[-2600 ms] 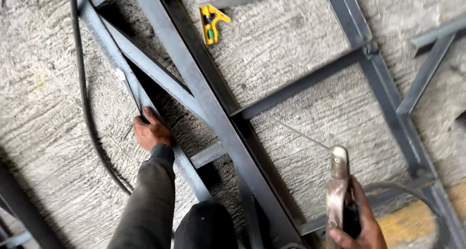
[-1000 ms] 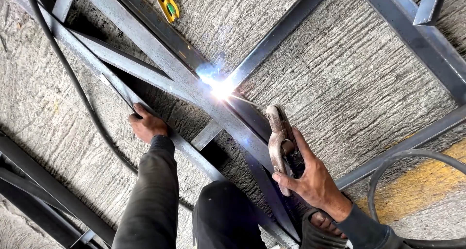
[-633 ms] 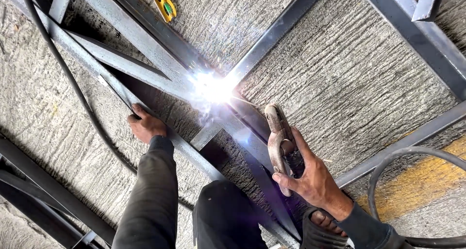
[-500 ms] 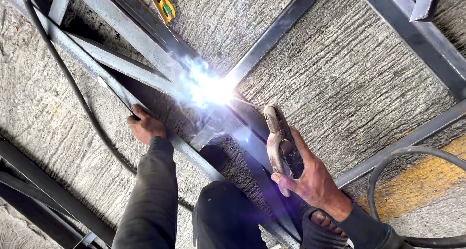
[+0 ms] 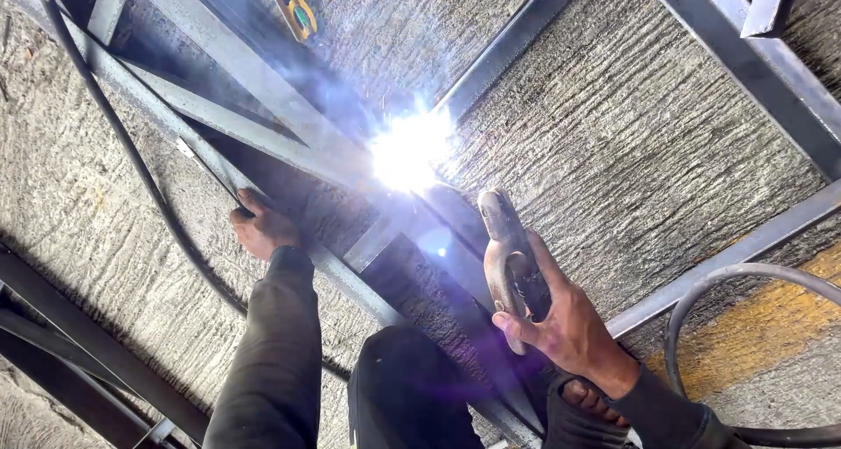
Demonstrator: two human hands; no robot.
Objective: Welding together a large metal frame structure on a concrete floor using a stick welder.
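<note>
In the closed right hand (image 5: 561, 326), the electrode holder (image 5: 508, 256) points up toward the arc (image 5: 407, 151).

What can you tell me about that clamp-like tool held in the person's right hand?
The electrode holder is a long clamp with two worn, dull tan-grey jaws that look like scuffed metal or hard insulation. The right hand grips its rear handle, fingers wrapped around it. Its nose points up and slightly left toward the bright welding arc at a joint of the grey steel frame. Glare hides the rod and the tip. A thick dark cable curls nearby; its connection to the holder is not visible.
</note>
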